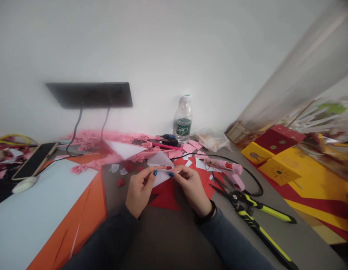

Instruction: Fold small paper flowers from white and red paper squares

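Observation:
Between my two hands I hold a piece of white paper (159, 177), its upper edge running from one thumb to the other. My left hand (139, 190) pinches it on the left, thumb against fingers. On the right, my right hand (192, 190) pinches the same edge. A thin reddish strip shows along that edge; I cannot make out what it is. Red paper sheets (164, 200) lie under and beside the hands. Small crumpled red paper pieces (120, 182) rest left of my left hand.
Yellow-handled pliers (248, 208) and a pink glue gun (231, 171) with a black cable lie at right. A water bottle (184, 120) stands by the wall. Pink paper flowers (89, 163), a phone (35, 161), a white mouse (24, 185) and large pale-blue sheets (41, 213) are left; yellow boxes (279, 170) far right.

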Available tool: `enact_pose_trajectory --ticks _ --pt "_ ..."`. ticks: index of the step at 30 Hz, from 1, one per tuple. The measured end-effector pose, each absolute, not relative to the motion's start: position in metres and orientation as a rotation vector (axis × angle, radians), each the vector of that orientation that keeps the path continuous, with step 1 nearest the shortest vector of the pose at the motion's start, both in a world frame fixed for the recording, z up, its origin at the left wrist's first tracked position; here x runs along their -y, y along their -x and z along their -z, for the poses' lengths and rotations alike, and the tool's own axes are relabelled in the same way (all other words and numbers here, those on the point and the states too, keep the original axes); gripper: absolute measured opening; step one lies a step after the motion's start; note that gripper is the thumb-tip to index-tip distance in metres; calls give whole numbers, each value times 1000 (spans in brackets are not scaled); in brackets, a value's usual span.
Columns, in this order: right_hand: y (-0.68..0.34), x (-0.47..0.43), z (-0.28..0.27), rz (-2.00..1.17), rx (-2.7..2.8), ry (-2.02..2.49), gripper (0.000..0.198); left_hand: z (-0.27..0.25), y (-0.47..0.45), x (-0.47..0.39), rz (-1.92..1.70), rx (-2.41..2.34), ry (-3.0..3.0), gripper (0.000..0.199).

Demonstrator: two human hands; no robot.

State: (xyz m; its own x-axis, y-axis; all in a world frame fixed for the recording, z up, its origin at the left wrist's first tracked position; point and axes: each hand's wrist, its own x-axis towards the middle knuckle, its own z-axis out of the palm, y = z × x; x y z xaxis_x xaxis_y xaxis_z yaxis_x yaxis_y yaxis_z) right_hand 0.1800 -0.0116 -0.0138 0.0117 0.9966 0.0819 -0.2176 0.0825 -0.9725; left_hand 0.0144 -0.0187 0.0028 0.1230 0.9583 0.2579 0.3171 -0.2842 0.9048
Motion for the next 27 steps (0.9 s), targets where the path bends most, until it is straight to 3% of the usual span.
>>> enact_pose_trajectory --ticks 13,19,22,27 --pt "-181 17 14 -1064 1297 1059 35 -1 -14 17 -1175 -1213 -1499 37" --pt "-182 19 10 -910 1427 1138 53 1 -12 15 -1186 -1263 -1508 37" --pt "-184 20 11 -932 1415 1116 61 2 -11 14 -1181 -1264 -1500 37" --pt "-183 21 12 -1000 1558 1066 59 4 -14 16 -1162 -1169 -1453 37"
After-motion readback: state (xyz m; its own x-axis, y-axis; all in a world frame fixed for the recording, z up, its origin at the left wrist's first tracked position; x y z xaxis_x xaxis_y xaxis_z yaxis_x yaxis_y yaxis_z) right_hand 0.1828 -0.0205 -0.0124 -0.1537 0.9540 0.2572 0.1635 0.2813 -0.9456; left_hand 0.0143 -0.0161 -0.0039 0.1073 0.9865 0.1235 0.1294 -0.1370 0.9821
